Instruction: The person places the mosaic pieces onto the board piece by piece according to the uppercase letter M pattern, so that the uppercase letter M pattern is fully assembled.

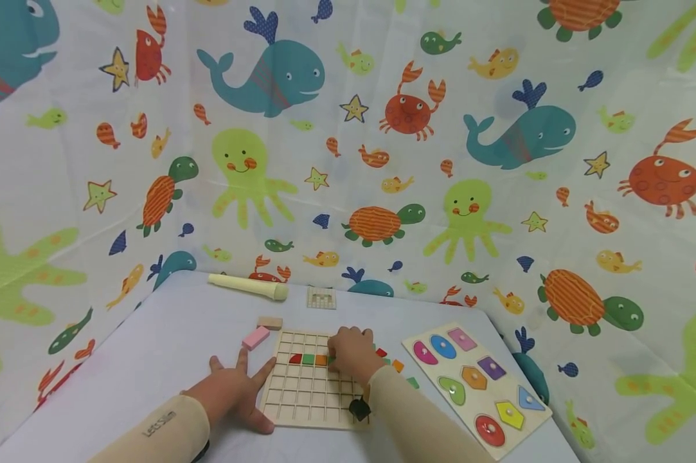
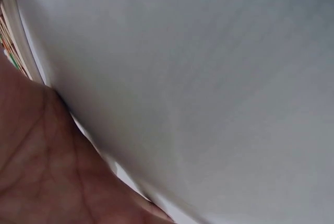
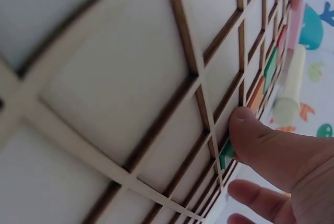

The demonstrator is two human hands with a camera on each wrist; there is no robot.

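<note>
We lay our left hand [image 1: 232, 393] flat, fingers spread and holding nothing, against the left edge of the wooden grid board [image 1: 310, 399] to steady it, while our right hand [image 1: 350, 354] curls its fingertips onto a green tile [image 3: 226, 154] to press it into the row beside the red, green and orange ones. Loose tiles [image 1: 398, 365] lie just right of that hand, before the shape puzzle [image 1: 477, 386]; a pink block [image 1: 256, 337] and a cream cylinder [image 1: 248, 287] lie behind, clear of the work.
</note>
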